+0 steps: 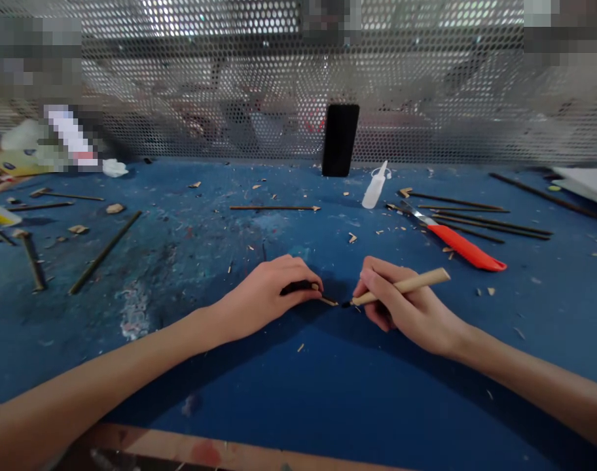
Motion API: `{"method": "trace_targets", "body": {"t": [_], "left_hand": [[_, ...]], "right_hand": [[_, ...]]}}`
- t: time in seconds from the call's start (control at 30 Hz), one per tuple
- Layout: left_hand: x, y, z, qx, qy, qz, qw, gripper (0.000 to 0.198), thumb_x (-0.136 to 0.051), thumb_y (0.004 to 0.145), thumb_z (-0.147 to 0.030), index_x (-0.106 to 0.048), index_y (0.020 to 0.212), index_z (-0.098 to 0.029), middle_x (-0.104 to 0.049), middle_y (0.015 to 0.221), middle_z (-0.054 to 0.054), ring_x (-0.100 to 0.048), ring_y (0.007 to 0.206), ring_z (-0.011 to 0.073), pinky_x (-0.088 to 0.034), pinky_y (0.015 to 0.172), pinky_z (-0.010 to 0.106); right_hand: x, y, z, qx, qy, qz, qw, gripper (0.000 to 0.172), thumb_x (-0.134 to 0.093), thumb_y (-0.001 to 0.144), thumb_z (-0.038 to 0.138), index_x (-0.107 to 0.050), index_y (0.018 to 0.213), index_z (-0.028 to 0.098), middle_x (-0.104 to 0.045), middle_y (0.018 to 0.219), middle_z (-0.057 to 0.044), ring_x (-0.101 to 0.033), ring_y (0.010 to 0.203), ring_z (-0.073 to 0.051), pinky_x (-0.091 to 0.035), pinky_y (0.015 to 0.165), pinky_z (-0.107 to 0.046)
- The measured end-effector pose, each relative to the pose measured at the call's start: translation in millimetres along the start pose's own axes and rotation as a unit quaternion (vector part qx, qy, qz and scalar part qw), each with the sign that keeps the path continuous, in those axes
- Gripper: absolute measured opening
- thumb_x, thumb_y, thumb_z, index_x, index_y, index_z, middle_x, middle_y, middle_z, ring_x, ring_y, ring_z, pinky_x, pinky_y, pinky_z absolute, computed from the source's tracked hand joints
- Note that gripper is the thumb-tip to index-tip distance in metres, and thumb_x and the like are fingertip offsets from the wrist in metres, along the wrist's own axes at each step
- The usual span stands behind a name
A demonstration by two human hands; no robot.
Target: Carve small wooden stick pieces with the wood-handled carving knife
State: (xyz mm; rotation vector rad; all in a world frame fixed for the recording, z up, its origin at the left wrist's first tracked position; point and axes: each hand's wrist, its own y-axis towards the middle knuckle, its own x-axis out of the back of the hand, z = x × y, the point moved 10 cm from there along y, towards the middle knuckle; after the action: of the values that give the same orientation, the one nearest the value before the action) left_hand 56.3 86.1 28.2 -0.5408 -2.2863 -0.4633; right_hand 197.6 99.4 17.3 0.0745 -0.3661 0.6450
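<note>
Slim dark wooden stick (299, 287), closed in the left hand's (271, 296) grip low over the blue desk (180, 366), lies tip-to-tip with a pale wooden-handled tool (401, 286), pinched penlike in the right hand (399, 304) for steady control.

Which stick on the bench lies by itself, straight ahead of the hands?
The thin stick lying level mid-way across the blue bench top. The others lie off to the left or bunched at right by the red-handled knife.
</note>
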Motion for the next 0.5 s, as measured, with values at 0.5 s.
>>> {"method": "trace_targets", "body": {"t": [0.5], "left_hand": [[-5.3,-8,-10,-0.059,0.085,-0.001,0.995,0.027,-0.064,0.098,-0.033,-0.065,0.122,-0.020,-0.063,0.108,0.004,-0.055,0.102,0.0181,-0.047,0.094,0.032]], "right_hand": [[11,2,-4,0.001,-0.019,-0.046,0.999,0.042,-0.047,0.104,0.053,-0.050,0.077,0.021,-0.048,0.055,0.007,-0.043,0.049,-0.006,-0.034,0.048,-0.022]]}}
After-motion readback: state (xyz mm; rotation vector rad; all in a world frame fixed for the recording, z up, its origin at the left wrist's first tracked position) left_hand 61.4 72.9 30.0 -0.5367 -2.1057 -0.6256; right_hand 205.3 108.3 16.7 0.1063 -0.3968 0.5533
